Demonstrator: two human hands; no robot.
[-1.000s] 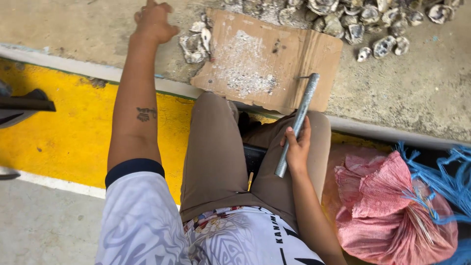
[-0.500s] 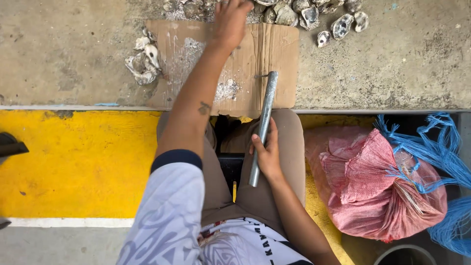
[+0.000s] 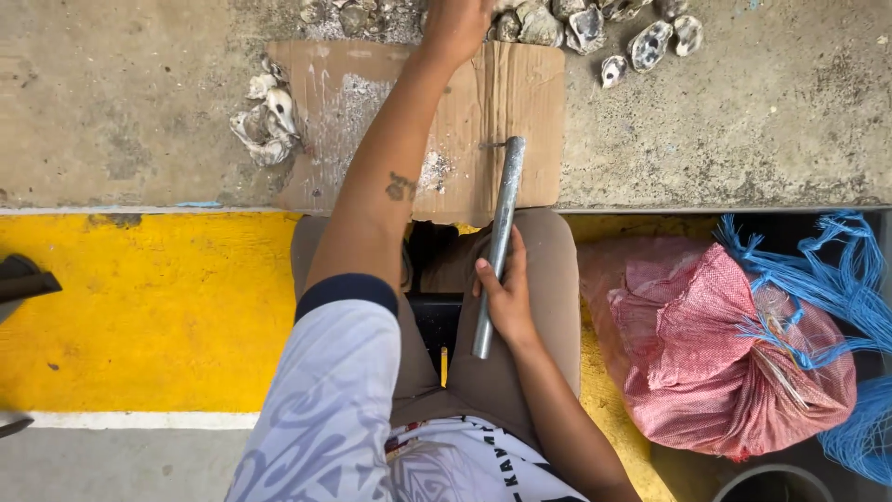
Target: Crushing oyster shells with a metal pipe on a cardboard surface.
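Note:
My right hand (image 3: 504, 296) is closed around a grey metal pipe (image 3: 500, 232) that rests along my right thigh, its far end lying on a sheet of brown cardboard (image 3: 530, 121). My left hand (image 3: 455, 23) reaches across the cardboard to a pile of oyster shells (image 3: 576, 23) at the top edge of the view; its fingers are cut off by the frame, so its hold is hidden. A smaller cluster of shells (image 3: 265, 121) lies at the cardboard's left edge.
A concrete ledge (image 3: 130, 102) carries the cardboard and shells. Below it runs a yellow painted strip (image 3: 149, 307). A pink woven sack (image 3: 734, 353) with blue netting (image 3: 836, 279) sits to my right. A dark object (image 3: 23, 279) pokes in at far left.
My left hand has swung from the shell cluster on the left across to the shell pile at the top. The view has shifted. The pipe stays in my right hand.

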